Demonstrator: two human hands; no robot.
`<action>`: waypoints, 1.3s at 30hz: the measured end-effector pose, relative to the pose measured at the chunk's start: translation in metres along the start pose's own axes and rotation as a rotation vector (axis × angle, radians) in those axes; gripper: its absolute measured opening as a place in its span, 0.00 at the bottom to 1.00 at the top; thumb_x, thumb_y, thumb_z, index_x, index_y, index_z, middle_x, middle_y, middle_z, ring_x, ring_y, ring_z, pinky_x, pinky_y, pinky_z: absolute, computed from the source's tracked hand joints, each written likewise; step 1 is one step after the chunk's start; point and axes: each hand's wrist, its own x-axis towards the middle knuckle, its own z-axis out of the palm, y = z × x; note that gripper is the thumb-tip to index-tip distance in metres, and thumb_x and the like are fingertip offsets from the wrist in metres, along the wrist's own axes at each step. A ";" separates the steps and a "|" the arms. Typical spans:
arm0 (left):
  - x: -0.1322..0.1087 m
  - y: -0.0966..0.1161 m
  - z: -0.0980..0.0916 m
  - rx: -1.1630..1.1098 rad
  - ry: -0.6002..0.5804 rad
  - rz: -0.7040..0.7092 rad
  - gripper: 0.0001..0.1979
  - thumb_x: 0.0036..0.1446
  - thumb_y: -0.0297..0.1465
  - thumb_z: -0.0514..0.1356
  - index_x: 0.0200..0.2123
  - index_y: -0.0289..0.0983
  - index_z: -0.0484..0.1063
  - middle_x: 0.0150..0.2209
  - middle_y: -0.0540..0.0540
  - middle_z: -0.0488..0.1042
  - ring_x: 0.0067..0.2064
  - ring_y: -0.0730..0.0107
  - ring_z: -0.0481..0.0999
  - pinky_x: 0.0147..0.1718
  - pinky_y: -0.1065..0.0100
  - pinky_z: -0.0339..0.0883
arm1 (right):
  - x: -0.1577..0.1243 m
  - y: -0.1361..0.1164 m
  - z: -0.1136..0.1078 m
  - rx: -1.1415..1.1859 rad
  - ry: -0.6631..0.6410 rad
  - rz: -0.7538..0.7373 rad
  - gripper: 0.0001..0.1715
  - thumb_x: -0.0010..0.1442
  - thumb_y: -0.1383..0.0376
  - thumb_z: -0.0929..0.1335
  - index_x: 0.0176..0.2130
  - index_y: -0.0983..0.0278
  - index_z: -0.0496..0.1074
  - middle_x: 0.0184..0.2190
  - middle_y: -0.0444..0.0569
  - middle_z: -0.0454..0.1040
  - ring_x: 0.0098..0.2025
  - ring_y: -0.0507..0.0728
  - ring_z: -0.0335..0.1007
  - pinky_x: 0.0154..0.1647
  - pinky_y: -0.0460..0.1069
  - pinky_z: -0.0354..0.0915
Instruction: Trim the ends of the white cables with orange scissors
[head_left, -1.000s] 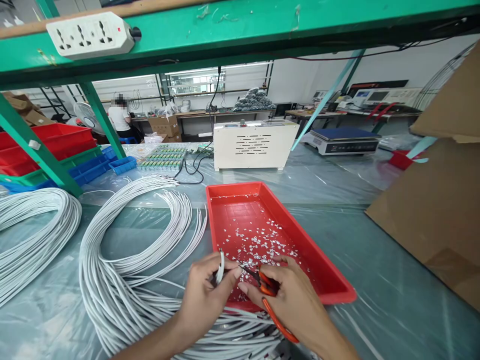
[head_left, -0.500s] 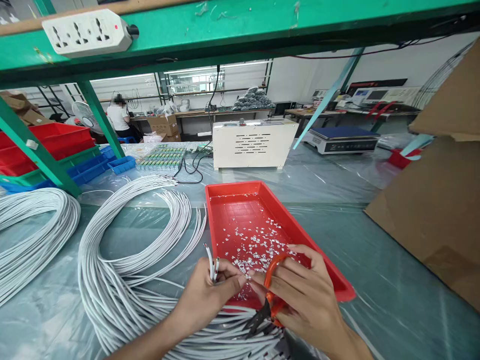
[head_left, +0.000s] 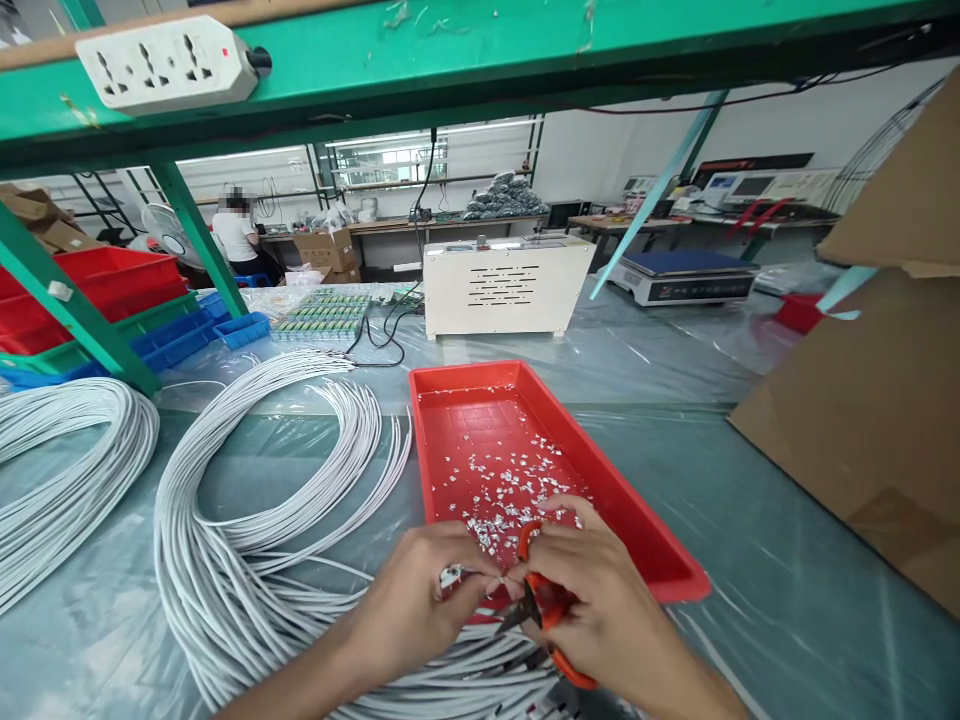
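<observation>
My left hand (head_left: 417, 605) is closed in a pinch on the stripped end of a white cable (head_left: 450, 577), held over the near corner of a red tray (head_left: 660, 548). My right hand (head_left: 592, 595) is wrapped round orange-handled scissors (head_left: 550, 612), whose blades point down and left. The fingertips of both hands meet at the cable end. Small silvery-white cut scraps (head_left: 510, 490) lie scattered in the tray. A big bundle of white cables (head_left: 225, 560) loops across the plastic-covered table under and left of my hands.
A second white cable coil (head_left: 60, 470) lies far left. A cream metal box (head_left: 504, 286) stands behind the tray, a scale (head_left: 682, 278) to its right. Cardboard (head_left: 877, 400) leans at right. Green shelf frame (head_left: 450, 60) with a power strip (head_left: 166, 62) overhead. Red and blue bins (head_left: 112, 300) back left; a person sits beyond.
The cable end dropped from upright to level inside my left fingers. The scissors swung from pointing at the cable to blades downward, and both hands drew together.
</observation>
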 end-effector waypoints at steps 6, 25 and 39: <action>0.000 -0.003 -0.009 0.015 -0.114 0.152 0.11 0.55 0.24 0.53 0.35 0.34 0.76 0.31 0.44 0.77 0.33 0.70 0.73 0.34 0.73 0.62 | 0.003 0.001 -0.003 0.650 -0.278 0.558 0.07 0.44 0.69 0.63 0.18 0.64 0.60 0.16 0.39 0.56 0.21 0.48 0.49 0.21 0.44 0.48; -0.006 -0.009 0.016 -0.405 0.050 -0.068 0.14 0.60 0.34 0.48 0.29 0.33 0.69 0.20 0.50 0.68 0.23 0.74 0.68 0.24 0.74 0.62 | 0.004 -0.005 0.006 1.173 -0.198 0.602 0.16 0.52 0.56 0.67 0.25 0.64 0.61 0.18 0.37 0.53 0.22 0.48 0.46 0.24 0.45 0.46; 0.001 -0.027 0.013 -0.967 -0.244 -0.247 0.18 0.51 0.43 0.57 0.25 0.31 0.67 0.15 0.52 0.65 0.15 0.79 0.65 0.15 0.77 0.61 | -0.002 -0.010 0.005 0.684 -0.104 0.495 0.12 0.58 0.56 0.61 0.33 0.63 0.64 0.32 0.48 0.67 0.38 0.56 0.63 0.37 0.49 0.60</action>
